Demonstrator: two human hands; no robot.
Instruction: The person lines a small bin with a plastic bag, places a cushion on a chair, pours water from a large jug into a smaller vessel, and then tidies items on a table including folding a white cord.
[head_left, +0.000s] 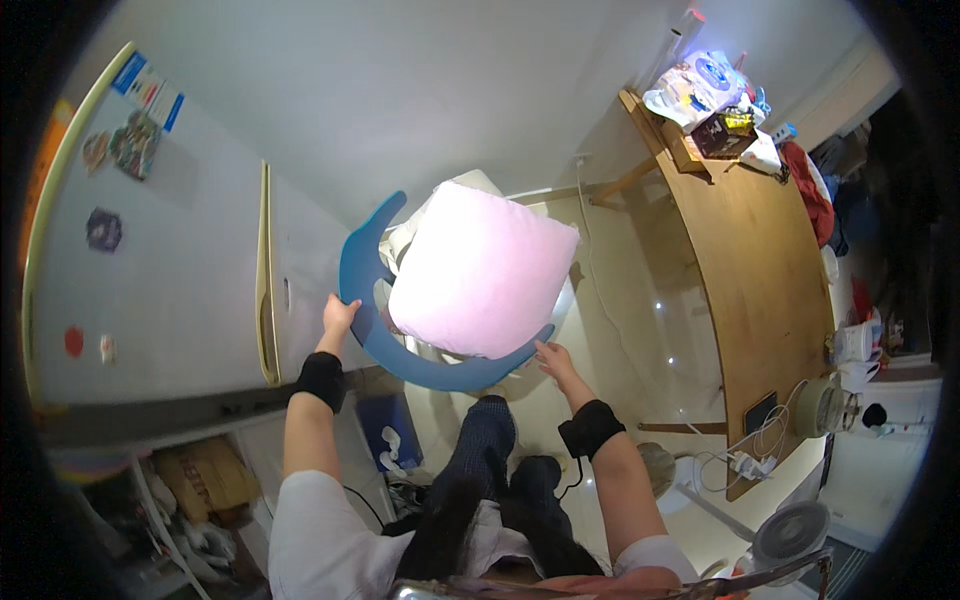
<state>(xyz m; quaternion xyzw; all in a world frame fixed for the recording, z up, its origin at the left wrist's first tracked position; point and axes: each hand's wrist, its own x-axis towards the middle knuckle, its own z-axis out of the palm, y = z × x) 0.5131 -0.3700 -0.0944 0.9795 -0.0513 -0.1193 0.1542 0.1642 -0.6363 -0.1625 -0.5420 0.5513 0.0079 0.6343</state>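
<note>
A blue chair (450, 375) with a curved, wraparound back stands in front of me. A pale pink square cushion (484, 270) lies over its seat, with part of a cream-coloured cushion (476, 180) showing behind. My left hand (340, 316) grips the outer left side of the chair back, thumb on top. At the right end of that back, my right hand (555, 361) holds the edge with its fingertips; some of its fingers are partly hidden. Both wrists wear black bands.
A refrigerator (172, 247) with magnets stands close on the left. On the right is a wooden table (757, 255) bearing packages, a glass jar (829, 405) and a power strip (750, 466). A white cable (600, 277) runs down to the tiled floor. A fan (791, 531) stands at lower right.
</note>
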